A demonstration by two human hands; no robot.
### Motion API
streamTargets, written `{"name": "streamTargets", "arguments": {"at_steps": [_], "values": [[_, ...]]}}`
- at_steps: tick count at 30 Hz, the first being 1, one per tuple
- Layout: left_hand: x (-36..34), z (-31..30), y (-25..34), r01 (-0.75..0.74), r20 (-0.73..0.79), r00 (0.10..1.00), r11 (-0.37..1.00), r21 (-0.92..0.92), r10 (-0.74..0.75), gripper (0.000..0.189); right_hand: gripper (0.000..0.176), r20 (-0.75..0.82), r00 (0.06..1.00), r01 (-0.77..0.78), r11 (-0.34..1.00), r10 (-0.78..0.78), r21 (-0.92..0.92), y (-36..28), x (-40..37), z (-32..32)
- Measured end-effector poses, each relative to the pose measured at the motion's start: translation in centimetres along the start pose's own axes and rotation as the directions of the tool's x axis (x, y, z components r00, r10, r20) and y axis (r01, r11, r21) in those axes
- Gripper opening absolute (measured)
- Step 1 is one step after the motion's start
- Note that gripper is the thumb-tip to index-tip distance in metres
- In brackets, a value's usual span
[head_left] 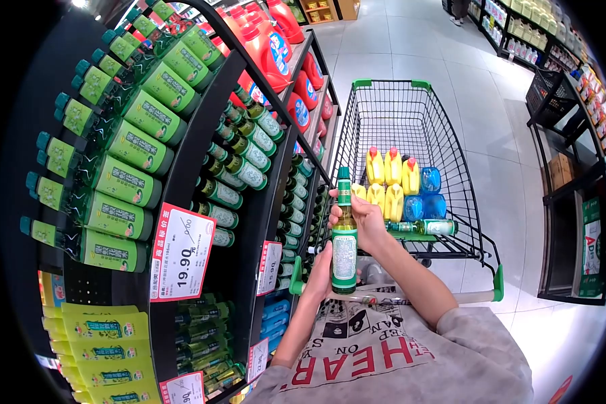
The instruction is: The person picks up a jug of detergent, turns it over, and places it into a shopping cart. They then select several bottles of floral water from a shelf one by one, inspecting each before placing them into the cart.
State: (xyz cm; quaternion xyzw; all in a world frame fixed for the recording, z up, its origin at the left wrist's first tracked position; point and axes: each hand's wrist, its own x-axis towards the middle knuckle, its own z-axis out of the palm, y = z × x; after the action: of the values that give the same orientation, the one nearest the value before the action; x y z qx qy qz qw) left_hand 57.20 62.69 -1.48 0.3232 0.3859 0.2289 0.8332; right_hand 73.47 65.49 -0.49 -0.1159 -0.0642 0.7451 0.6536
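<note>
Upright in front of my chest is a slim green bottle (345, 259) with a dark green cap and a pale printed label. The fingers of my right hand (367, 221) wrap round its neck and upper body. Lower down, my left hand (322, 271) grips its side near the base. Just beyond my hands stands a black wire shopping cart (451, 141) with green corners. Inside it are several yellow bottles (393, 165) with red caps, several blue containers (430, 179), and a similar green bottle (434, 227) lying on its side.
Shelves on my left hold rows of green bottles (131, 175), with a price tag (184, 252) on the edge. Red detergent jugs (266, 57) stand farther along. The cart handle (461, 295) is close to my body. A black rack (552, 202) stands across the tiled aisle.
</note>
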Motion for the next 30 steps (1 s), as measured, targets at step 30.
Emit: {"name": "streamTargets", "arguments": {"at_steps": [30], "values": [[-1.9, -0.2, 0.9, -0.022, -0.02, 0.916, 0.102, 0.995, 0.4, 0.032, 0.055, 0.201, 0.897, 0.441, 0.759, -0.394, -0.479, -6.3, -1.5, 1.1]]}}
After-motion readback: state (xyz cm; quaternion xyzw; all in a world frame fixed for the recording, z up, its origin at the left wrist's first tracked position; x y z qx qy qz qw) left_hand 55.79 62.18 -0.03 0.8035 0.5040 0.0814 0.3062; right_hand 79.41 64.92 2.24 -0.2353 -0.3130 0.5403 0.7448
